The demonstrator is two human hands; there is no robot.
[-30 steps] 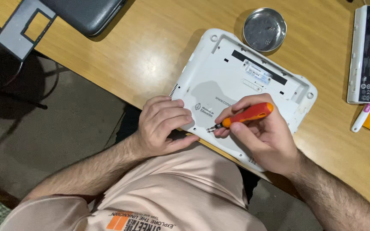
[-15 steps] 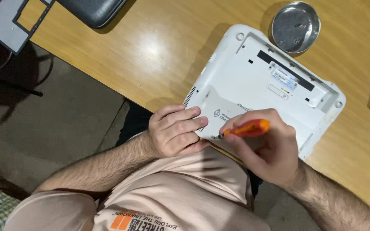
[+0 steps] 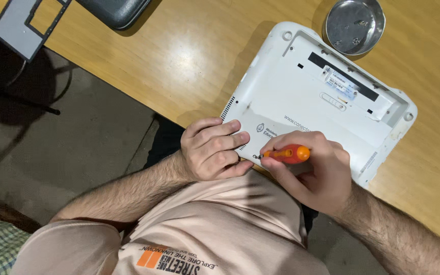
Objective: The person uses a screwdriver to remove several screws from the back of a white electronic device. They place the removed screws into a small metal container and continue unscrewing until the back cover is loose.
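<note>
Lying upside down on the wooden table (image 3: 179, 56), the white laptop (image 3: 322, 97) is showing a black strip and a small pale rectangular label (image 3: 341, 84) near its far edge and a round grey emblem (image 3: 260, 128) by the near edge. The left hand (image 3: 214, 149) is resting on the near corner with fingers curled, while the right hand (image 3: 314, 170) is pinching an orange screwdriver (image 3: 286, 154), its tip touching the casing there. A round metal dish (image 3: 355, 25) is sitting just beyond the laptop's far corner.

Pale rectangular label (image 3: 341, 84) (laptop underside (image 3: 301, 97)).
</note>
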